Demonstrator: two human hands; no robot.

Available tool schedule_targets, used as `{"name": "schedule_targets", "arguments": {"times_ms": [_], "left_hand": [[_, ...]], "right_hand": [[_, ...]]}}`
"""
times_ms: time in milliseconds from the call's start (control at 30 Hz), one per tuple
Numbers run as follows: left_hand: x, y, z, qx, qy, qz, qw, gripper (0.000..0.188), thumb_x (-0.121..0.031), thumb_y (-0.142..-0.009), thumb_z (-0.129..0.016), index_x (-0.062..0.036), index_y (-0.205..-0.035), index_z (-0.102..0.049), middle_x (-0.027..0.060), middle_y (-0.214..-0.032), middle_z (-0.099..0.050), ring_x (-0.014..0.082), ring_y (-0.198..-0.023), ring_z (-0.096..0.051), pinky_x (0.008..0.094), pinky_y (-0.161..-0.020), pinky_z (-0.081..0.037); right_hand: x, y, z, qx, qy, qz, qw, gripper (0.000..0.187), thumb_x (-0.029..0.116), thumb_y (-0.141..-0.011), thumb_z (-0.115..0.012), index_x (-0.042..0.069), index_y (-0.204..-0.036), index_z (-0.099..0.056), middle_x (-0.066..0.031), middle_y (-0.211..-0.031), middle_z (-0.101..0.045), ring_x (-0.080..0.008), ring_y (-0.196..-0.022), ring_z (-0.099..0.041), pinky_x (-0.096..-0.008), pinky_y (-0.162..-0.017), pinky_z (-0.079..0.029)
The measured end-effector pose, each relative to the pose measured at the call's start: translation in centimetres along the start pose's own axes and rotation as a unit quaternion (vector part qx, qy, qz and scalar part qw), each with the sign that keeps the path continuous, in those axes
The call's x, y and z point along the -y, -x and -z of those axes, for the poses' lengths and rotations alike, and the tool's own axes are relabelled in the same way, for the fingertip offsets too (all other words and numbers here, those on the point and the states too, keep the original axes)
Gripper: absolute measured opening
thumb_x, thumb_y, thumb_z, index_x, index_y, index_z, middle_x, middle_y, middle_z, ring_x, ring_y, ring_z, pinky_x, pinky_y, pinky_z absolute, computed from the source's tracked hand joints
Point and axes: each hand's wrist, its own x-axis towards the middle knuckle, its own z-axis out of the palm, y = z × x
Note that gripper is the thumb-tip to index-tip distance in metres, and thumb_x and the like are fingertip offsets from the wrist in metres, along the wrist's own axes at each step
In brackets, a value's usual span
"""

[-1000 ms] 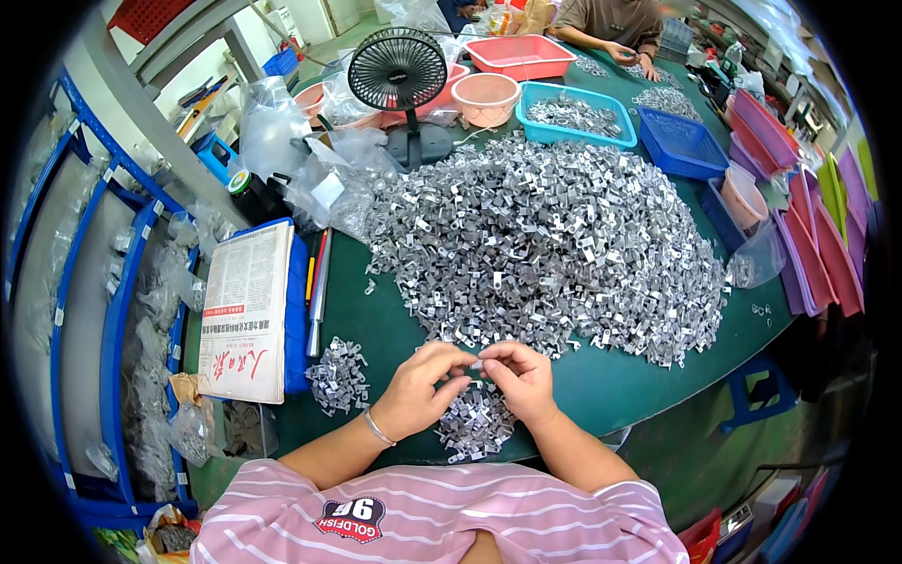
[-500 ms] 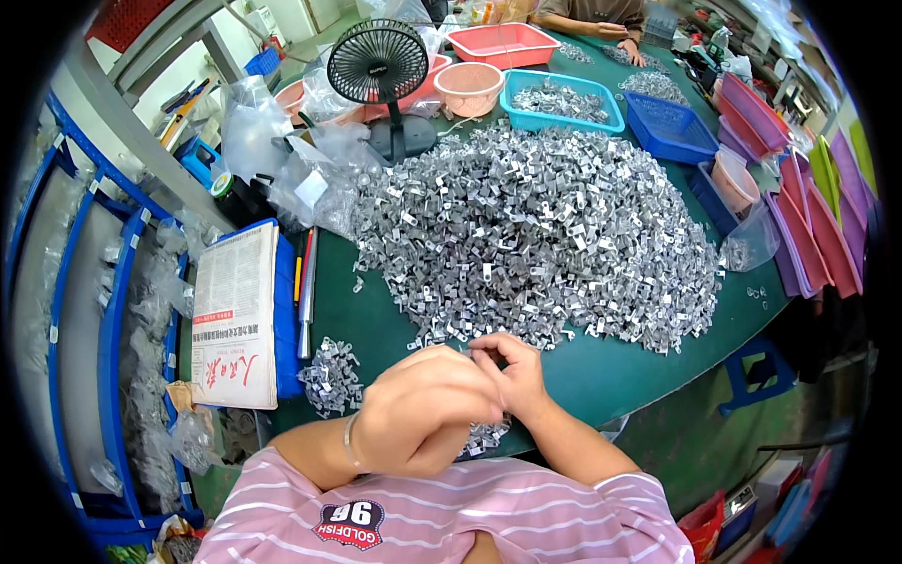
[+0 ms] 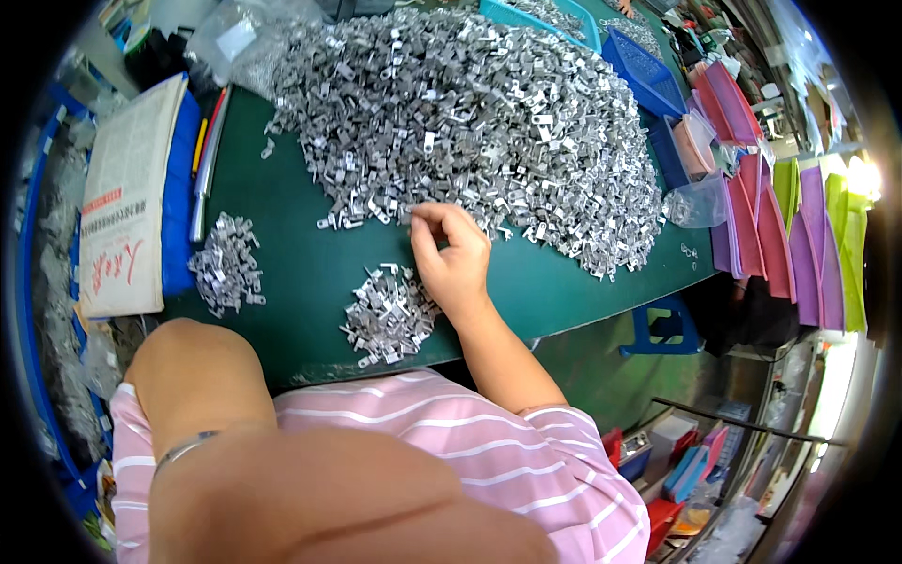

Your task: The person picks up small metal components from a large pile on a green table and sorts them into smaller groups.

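Observation:
A big heap of small silvery metal clips (image 3: 470, 132) covers the middle of the green table. My right hand (image 3: 456, 254) is at the near edge of this heap, thumb and forefinger pinched on a small metal clip (image 3: 405, 217) at their tips. Just below that hand lies a small pile of the same clips (image 3: 387, 315); another little pile (image 3: 227, 265) sits farther left. My left hand (image 3: 357, 498) is raised very close to the camera, large and blurred, with its fingers not distinguishable. A silver bracelet (image 3: 186, 448) circles that wrist.
To the left, a folded newspaper (image 3: 127, 207) lies on a blue bin (image 3: 178, 197), with pens beside it. A clear plastic bag (image 3: 246, 42) touches the heap. Blue basket (image 3: 644, 75), turquoise basket (image 3: 592, 33) and coloured trays (image 3: 766, 226) stand right. A blue stool (image 3: 662, 324) is beyond the edge.
My left hand has left the right one and come up close to the camera. My right hand now pinches by the heap. The view has tilted down and shifted, uncovering the pile before me.

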Motion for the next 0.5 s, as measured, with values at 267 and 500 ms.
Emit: {"name": "schedule_targets", "arguments": {"times_ms": [267, 500], "left_hand": [[-2.1, -1.0, 2.4, 0.080, 0.013, 0.203, 0.976, 0.022, -0.016, -0.060, -0.062, -0.0045, -0.078, -0.057, 0.0122, -0.076, -0.055, 0.0258, -0.061, -0.052, 0.0394, -0.050, -0.037], [-1.9, 0.1, 3.8, 0.086, 0.060, 0.183, 0.977, 0.022, -0.020, -0.060, -0.061, -0.0050, -0.075, -0.055, 0.0106, -0.077, -0.053, 0.0263, -0.063, -0.052, 0.0402, -0.054, -0.040]], "right_hand": [[-0.1, -0.8, -0.1, 0.007, -0.119, -0.027, 0.992, 0.015, -0.006, -0.086, -0.060, -0.003, -0.099, -0.066, -0.0101, -0.098, -0.066, -0.0152, -0.087, -0.067, -0.0254, -0.072, -0.055], [13.9, -5.7, 7.7, -0.083, -0.109, 0.299, 0.944, 0.019, -0.009, -0.085, -0.062, -0.004, -0.103, -0.064, -0.0093, -0.090, -0.065, -0.0120, -0.075, -0.061, -0.0229, -0.069, -0.051]]}}
